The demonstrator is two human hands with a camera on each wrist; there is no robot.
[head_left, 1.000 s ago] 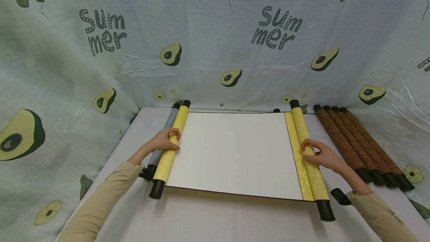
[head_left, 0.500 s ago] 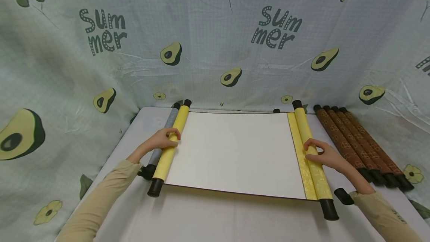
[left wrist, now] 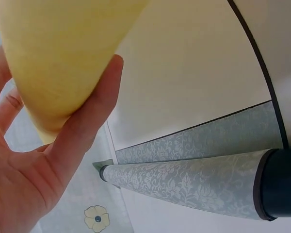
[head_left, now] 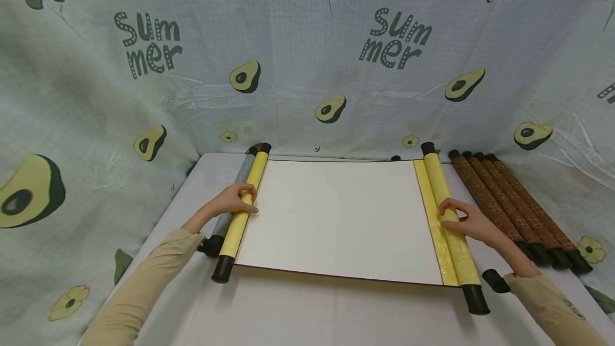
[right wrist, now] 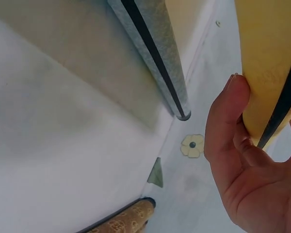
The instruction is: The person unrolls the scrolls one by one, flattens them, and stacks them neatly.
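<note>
A yellow hanging scroll with a blank white middle point(head_left: 336, 218) is stretched out between both hands, raised above the table. My left hand point(head_left: 233, 201) grips its left roll point(head_left: 235, 236), thumb on the inner side. Around the right roll point(head_left: 458, 250) curl the fingers and thumb of my right hand point(head_left: 473, 223); a flat yellow band point(head_left: 434, 228) borders that roll. Beneath lies a grey-blue scroll point(left wrist: 184, 182), partly unrolled; its other roll point(right wrist: 160, 58) shows in the right wrist view. The yellow scroll hides most of it in the head view.
Several rolled brown patterned scrolls point(head_left: 519, 207) with black knobs lie side by side at the table's right. A white cloth covers the table point(head_left: 307, 314). Behind hangs a curtain point(head_left: 298, 31) printed with avocados.
My right hand has moved slightly to the right with the right roll, so the yellow scroll spans a little wider. The left hand has barely moved.
</note>
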